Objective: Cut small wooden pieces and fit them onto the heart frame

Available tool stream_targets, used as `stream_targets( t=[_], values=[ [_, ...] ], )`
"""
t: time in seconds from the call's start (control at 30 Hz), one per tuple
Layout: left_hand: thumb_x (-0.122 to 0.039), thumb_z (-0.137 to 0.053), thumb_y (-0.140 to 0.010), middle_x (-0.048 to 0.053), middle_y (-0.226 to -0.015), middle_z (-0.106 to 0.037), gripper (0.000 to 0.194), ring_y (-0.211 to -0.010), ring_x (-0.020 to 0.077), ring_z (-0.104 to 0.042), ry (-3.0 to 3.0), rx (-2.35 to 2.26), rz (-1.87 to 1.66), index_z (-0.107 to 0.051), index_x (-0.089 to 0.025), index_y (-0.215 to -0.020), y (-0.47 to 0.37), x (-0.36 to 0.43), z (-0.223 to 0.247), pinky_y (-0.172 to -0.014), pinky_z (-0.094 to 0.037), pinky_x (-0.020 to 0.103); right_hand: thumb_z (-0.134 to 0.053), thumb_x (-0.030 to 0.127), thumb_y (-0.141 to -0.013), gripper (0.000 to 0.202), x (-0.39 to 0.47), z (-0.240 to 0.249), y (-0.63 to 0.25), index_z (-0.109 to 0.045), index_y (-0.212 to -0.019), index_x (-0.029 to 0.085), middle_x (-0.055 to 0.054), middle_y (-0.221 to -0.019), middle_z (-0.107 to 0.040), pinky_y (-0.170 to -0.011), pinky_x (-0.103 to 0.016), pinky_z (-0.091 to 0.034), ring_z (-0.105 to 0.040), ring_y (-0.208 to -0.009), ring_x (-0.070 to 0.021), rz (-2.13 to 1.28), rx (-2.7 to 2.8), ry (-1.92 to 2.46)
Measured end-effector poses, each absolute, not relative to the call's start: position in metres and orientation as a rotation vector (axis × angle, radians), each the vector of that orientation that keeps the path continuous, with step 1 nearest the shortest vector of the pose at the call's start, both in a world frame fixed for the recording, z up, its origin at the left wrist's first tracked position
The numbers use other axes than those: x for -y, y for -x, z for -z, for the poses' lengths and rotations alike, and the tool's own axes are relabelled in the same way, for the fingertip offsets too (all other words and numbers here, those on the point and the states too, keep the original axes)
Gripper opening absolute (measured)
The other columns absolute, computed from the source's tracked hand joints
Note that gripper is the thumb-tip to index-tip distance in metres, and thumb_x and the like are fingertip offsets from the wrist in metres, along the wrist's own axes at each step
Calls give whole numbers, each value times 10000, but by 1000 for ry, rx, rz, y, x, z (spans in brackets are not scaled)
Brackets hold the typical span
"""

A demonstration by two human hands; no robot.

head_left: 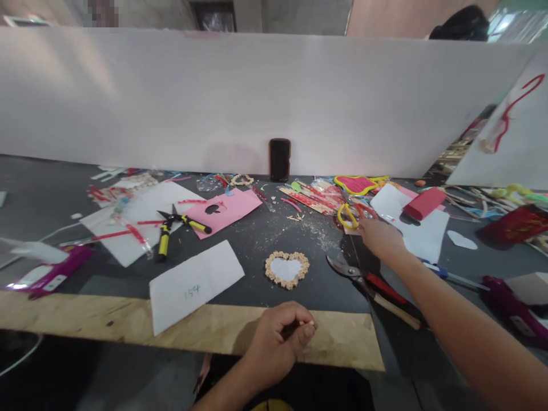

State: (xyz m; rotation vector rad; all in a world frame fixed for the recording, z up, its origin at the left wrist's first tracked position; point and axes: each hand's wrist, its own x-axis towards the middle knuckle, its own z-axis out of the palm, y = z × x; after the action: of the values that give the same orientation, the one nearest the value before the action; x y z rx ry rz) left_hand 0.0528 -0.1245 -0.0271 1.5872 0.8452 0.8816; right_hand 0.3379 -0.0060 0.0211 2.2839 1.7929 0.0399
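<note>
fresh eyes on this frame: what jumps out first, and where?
First, the heart-shaped piece with its bumpy tan border, mid-table just beyond the left hand, which pinches a small pale bit. Then the dark phone, upright at the back against the white panel. Purple glue guns lie at both far sides.

The dark table (252, 246) carries a heart (286, 268), shears (354, 272) and folded paper (197, 285).
</note>
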Motion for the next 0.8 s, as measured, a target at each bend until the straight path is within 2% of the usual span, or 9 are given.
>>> stream_targets(
  t=[0.17,0.3,0.37,0.53,0.7,0.8],
  values=[
    [-329,-532,-858,60,-701,-623,256,-632,128,-547,-1652,-793,-863,-649,-127,-753,-54,125,29,-594,-384,211,-530,378,-889,323,6,-29,-334,-556,-1124,159,-63,-1090,-599,-778,-382,-513,-600,-910,-169,-62,-1790,-2246],
    [-307,-539,-854,54,-696,-622,238,-639,126,-550,-1639,-793,-844,-655,-128,-750,-53,124,27,-599,-384,206,-376,291,-941,255,27,-35,-301,-582,-1028,167,-80,-1036,-628,-683,-307,-466,-621,-848,-174,-108,-1998,-2132],
    [-297,-544,-854,48,-690,-621,228,-640,124,-548,-1637,-791,-849,-660,-130,-752,-52,123,26,-598,-379,202,-397,291,-925,217,45,-34,-280,-597,-960,213,-39,-979,-649,-655,-257,-430,-627,-826,-154,-55,-2159,-1982],
    [-267,-548,-857,32,-672,-617,208,-632,110,-539,-1684,-764,-877,-660,-134,-743,-52,121,23,-608,-373,190,-420,251,-906,199,79,-23,-247,-612,-873,210,-41,-891,-663,-590,-225,-394,-636,-767,-141,10,-2333,-1772],
    [-248,-549,-853,23,-671,-614,191,-637,106,-533,-1694,-784,-857,-658,-139,-739,-51,122,22,-611,-369,186,-407,178,-900,239,92,-20,-253,-618,-1004,220,-50,-958,-672,-682,-253,-449,-638,-860,-160,-7,-2397,-1799],
    [-230,-557,-839,21,-677,-620,169,-634,103,-532,-1682,-806,-846,-664,-141,-743,-50,123,21,-611,-368,185,-388,213,-914,271,106,-18,-273,-589,-1096,216,-55,-1004,-665,-763,-289,-469,-620,-909,-171,-76,-2505,-1920]
  ],
)
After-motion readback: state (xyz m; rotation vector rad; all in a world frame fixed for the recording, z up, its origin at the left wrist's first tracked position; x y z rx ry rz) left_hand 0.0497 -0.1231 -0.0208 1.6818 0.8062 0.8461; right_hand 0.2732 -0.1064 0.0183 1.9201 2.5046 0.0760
